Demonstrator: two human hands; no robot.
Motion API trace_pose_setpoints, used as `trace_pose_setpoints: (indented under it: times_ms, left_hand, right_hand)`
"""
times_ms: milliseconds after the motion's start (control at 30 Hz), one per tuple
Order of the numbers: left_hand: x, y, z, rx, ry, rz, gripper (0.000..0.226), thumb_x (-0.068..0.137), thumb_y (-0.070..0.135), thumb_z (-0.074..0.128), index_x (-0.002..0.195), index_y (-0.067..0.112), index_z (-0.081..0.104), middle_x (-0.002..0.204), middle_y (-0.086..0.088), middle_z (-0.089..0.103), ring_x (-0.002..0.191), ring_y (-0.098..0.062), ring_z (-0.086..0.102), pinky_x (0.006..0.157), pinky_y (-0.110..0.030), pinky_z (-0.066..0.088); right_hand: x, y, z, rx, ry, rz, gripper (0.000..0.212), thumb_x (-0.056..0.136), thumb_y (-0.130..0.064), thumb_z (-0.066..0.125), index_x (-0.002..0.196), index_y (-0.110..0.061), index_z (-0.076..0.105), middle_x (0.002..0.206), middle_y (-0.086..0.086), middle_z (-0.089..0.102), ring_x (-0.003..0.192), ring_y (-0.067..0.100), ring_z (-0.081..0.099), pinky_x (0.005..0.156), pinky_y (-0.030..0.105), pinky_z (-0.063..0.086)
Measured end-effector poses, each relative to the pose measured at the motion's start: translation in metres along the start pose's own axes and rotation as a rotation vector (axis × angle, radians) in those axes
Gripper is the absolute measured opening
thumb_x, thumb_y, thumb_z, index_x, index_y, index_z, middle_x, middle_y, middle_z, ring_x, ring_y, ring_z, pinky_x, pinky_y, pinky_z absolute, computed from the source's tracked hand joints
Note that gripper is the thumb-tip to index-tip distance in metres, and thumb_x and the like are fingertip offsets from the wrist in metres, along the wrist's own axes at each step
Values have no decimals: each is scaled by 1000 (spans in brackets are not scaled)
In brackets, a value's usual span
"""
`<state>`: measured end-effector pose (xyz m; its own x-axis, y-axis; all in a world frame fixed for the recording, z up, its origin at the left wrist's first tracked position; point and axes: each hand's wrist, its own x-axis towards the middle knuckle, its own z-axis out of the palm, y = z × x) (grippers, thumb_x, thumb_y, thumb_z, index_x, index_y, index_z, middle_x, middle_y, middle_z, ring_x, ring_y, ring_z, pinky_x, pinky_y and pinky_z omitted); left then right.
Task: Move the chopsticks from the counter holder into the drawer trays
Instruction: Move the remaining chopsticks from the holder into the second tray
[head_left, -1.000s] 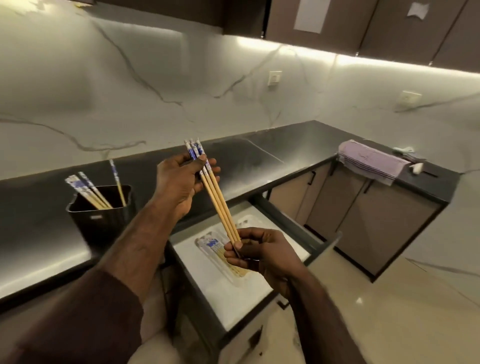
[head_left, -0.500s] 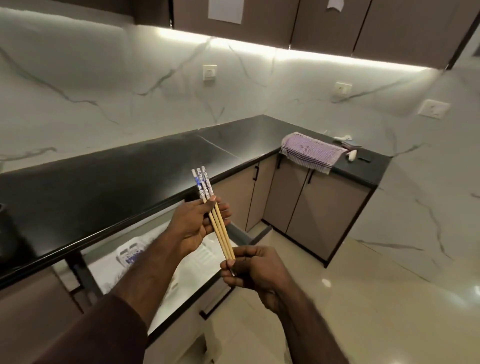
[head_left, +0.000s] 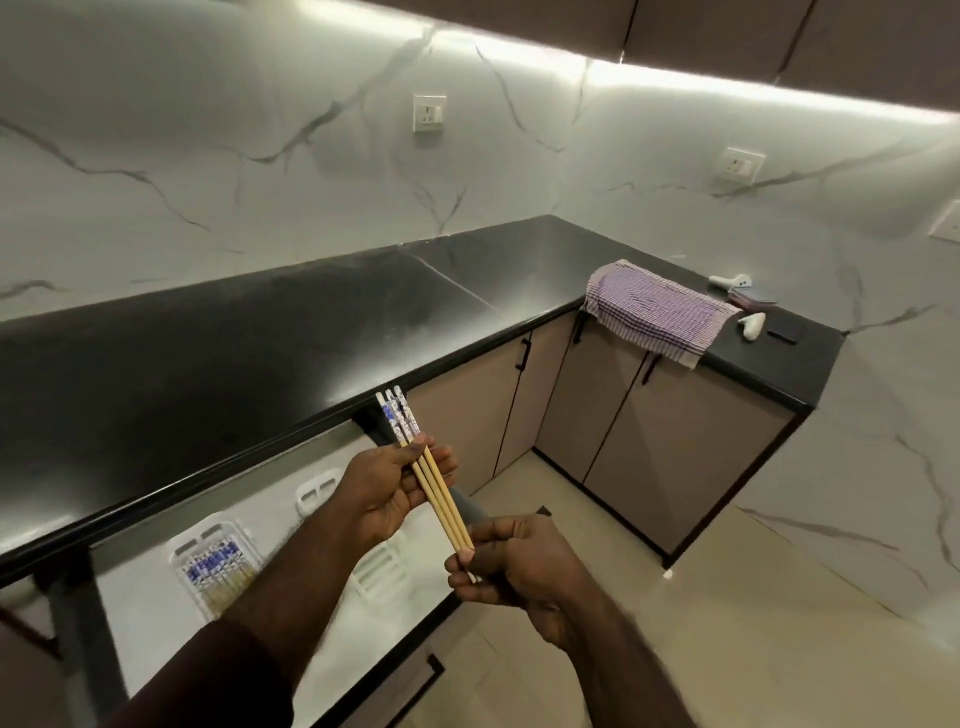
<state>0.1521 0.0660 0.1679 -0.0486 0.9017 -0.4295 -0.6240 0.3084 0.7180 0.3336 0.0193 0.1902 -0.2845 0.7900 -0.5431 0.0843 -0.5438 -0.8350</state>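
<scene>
Three wooden chopsticks (head_left: 434, 488) with blue-and-white patterned tops are held between both hands above the open drawer (head_left: 156, 618). My left hand (head_left: 387, 493) grips them near the patterned ends, my right hand (head_left: 511, 564) pinches their thin tips. In the white-lined drawer a clear tray (head_left: 218, 569) at the left holds several matching chopsticks. A second clear tray (head_left: 376, 569) lies partly hidden under my left forearm, and another tray (head_left: 316, 493) sits behind it. The counter holder is out of view.
The black L-shaped counter (head_left: 260, 343) runs above the drawer. A purple checked towel (head_left: 657, 309) hangs over its right section, beside small white items (head_left: 752, 326). Beige cabinet doors (head_left: 613, 415) stand in the corner, and tiled floor (head_left: 753, 597) lies to the right.
The view has swung to the right, so the black holder has left the frame. Both hands with the chopsticks have come lower, over the drawer's right part.
</scene>
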Motion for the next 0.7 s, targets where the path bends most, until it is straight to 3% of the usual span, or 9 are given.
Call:
trace_pose_setpoints:
  times_ms: [133,267,433,600,700]
  left_hand:
    - [33,-9,-20,-33,128,-89,23,100,13,51,108,-5,62,88,-21,75,75,-29,76,59,-37,62]
    - [59,-29,-48,-29,228,-217,27,102,18,48,109,-4,63,106,-24,72,94,-35,70,80,-45,55]
    - [85,-51,-67,-101,354,-321,36,102,23,49,101,-8,66,101,-26,73,89,-37,69,62,-43,58]
    - [112,-62,-74,-173,449,-311,38,102,20,47,120,-13,57,101,-27,68,93,-40,65,89,-50,51]
    - [130,-65,-80,-146,509,-288,37,101,18,48,121,-13,56,102,-26,65,97,-39,63,98,-52,48]
  right_hand:
    - [44,-11,-5,-120,-52,110,21,85,8,65,105,4,68,87,20,75,77,28,75,65,32,60]
    - [87,-13,-4,-226,-121,245,12,86,4,66,96,1,72,85,18,75,78,26,75,64,32,60]
    - [140,-11,-3,-356,-164,351,7,85,4,68,90,1,71,83,18,75,75,26,75,62,32,60]
    - [182,-7,2,-397,-269,424,10,87,11,61,91,5,68,80,19,70,65,21,70,55,28,60]
    - [209,4,7,-479,-274,403,10,85,11,64,81,2,68,94,24,72,73,24,71,60,29,61]
